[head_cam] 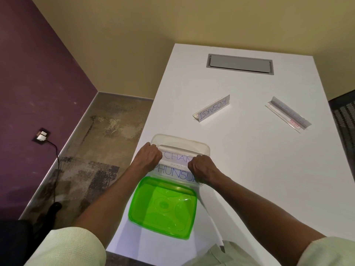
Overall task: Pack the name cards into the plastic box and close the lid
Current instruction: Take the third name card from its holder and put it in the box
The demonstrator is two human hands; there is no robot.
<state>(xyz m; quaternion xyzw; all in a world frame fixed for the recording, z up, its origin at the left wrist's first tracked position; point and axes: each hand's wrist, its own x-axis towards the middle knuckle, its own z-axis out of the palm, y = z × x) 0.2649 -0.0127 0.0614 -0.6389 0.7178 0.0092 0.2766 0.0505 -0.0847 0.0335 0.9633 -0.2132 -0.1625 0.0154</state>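
A clear plastic box [180,141] stands open on the white table's near left part. Inside it lie two name cards: one reading "CHAN…" [177,158] and, nearer to me, one reading "PHUNSU…" [172,172]. My left hand [148,157] and my right hand [202,168] are both closed on the ends of the "CHAN…" card, holding it in the box. The green lid [163,206] lies upside down on the table just in front of the box. Two more name cards rest farther out: "KOSAKSI" [212,109] and a face-down one [288,114] at the right.
A grey cable hatch [240,63] is set into the white table [249,160] at the far end. The table's left edge runs close beside the box. On the left are a purple wall, a floor socket [41,135] with a black cable, and a dark chair edge at the right.
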